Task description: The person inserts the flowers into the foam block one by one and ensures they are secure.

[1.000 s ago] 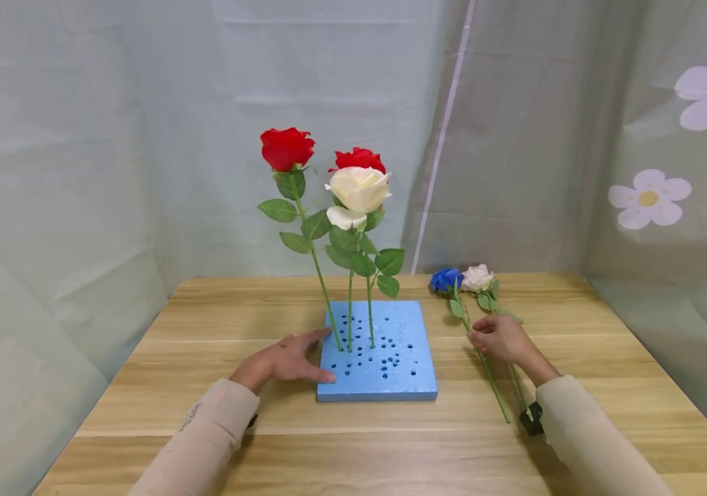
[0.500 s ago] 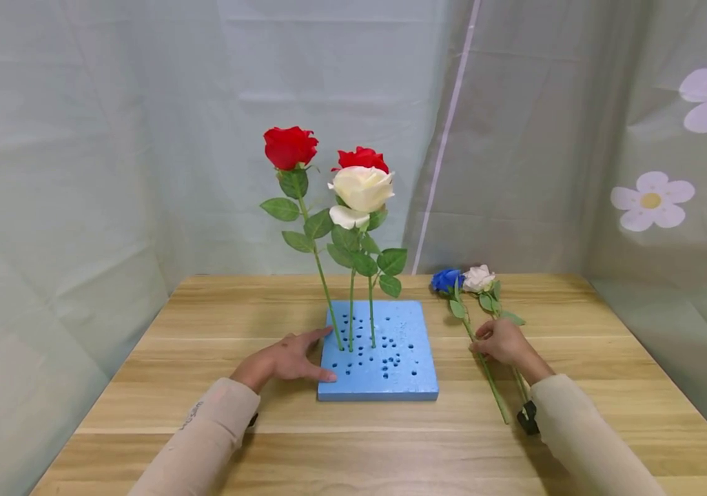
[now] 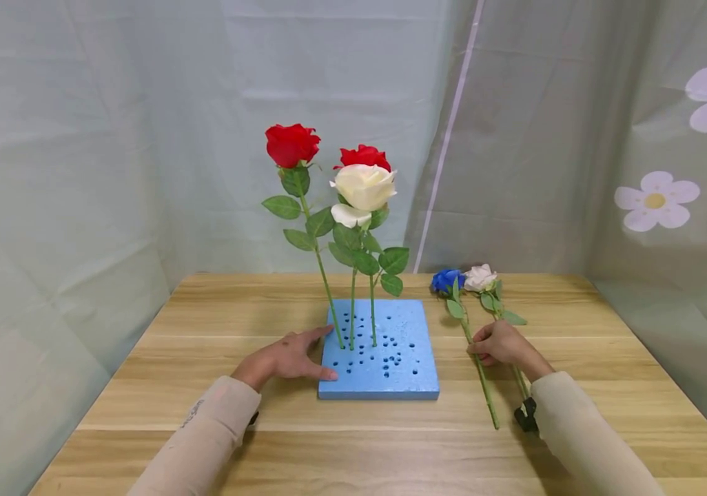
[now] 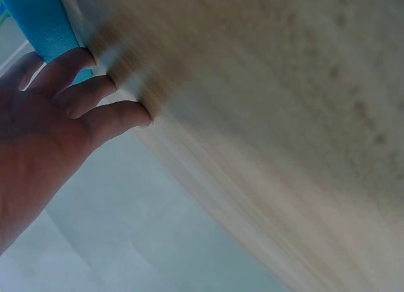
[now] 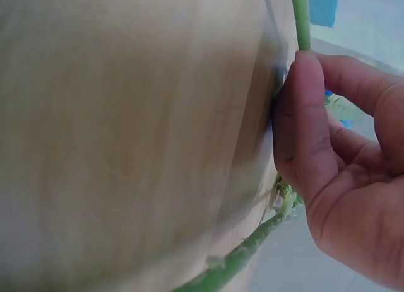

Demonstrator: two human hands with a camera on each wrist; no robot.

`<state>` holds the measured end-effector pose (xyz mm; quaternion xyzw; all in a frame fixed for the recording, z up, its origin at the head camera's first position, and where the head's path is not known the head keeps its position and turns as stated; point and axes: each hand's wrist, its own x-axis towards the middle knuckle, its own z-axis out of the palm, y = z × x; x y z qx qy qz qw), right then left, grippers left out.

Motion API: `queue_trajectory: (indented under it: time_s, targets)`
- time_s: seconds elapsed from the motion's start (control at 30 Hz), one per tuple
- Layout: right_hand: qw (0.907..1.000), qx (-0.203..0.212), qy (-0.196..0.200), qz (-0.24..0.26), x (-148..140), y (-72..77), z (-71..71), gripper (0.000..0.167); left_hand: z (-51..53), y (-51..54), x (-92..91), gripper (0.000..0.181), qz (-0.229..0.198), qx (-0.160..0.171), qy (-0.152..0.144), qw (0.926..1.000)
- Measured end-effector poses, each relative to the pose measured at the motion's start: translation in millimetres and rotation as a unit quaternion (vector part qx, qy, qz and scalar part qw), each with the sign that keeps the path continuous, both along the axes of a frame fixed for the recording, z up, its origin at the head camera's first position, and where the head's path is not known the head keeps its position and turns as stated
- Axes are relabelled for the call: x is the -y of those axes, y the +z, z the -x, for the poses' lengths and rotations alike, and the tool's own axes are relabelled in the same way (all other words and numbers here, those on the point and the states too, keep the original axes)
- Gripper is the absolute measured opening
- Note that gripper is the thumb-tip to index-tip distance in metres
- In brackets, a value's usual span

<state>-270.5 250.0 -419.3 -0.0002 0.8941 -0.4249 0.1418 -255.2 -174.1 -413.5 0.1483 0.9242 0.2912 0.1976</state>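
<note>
My right hand (image 3: 502,342) pinches the green stem of a blue rose (image 3: 448,280) lying at the table's right. In the right wrist view, thumb and finger close on that stem (image 5: 302,21). Beside it lies a pale pink rose (image 3: 480,277), its stem partly hidden under my right hand and wrist. My left hand (image 3: 288,357) rests at the left edge of a blue block (image 3: 406,315) full of holes, thumb and fingers spread, touching it. Two red roses (image 3: 292,145) and a cream rose (image 3: 362,187) stand in the block's holes, the left red one leaning left.
A wooden table (image 3: 205,324) carries everything. Pale curtain (image 3: 291,69) hangs behind and at both sides, with printed flowers (image 3: 656,200) on the right. The standing roses rise well above the block, between my hands and the back curtain.
My right hand has come down onto the blue rose's stem and now pinches it. The stem's lower end has swung slightly left. My left hand stays at the block.
</note>
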Motion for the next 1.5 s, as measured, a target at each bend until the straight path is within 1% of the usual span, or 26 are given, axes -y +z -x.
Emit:
queue_trajectory:
  time_s: [0.1, 0.3, 0.47, 0.57, 0.87, 1.03, 1.1, 1.23, 1.5]
  targets:
    - [0.9999, 0.007, 0.009, 0.011, 0, 0.8, -0.9, 0.014, 0.4, 0.4, -0.2, 0.106, 0.001, 0.000, -0.001, 1.0000]
    - [0.9994, 0.011, 0.009, 0.033, 2, 1.9, -2.2, 0.014, 0.8, 0.2, -0.3, 0.106, 0.002, 0.000, -0.005, 1.0000]
    - [0.9990, 0.016, 0.004, 0.041, 4, 3.4, -2.5, 0.013, 0.2, 0.8, -1.2, 0.106, 0.002, 0.001, -0.002, 1.0000]
    - [0.9989, 0.018, 0.007, 0.042, 4, 6.8, -3.1, 0.014, 0.2, 1.2, -1.3, 0.106, 0.002, 0.000, -0.002, 1.0000]
    - [0.9977, 0.016, 0.035, 0.056, -2, 15.0, -1.5, 0.019, 0.1, 1.6, -0.5, 0.106, 0.006, 0.000, -0.001, 1.0000]
    - [0.9983, 0.015, 0.017, 0.055, 1, 19.1, -4.2, 0.024, -0.2, 1.1, 0.1, 0.105, 0.004, 0.002, -0.001, 1.0000]
    - [0.9982, 0.012, 0.010, 0.058, 3, 21.2, -5.2, 0.024, -0.2, 0.8, 0.3, 0.105, 0.004, 0.002, 0.000, 1.0000]
    - [0.9976, -0.002, 0.011, 0.069, 5, 24.8, -5.8, 0.023, -0.5, 1.3, 0.1, 0.105, 0.006, 0.002, 0.000, 1.0000]
    - [0.9960, -0.031, 0.026, 0.079, 6, 28.4, -3.5, 0.024, -1.2, 2.5, -0.2, 0.106, 0.007, 0.005, 0.003, 1.0000]
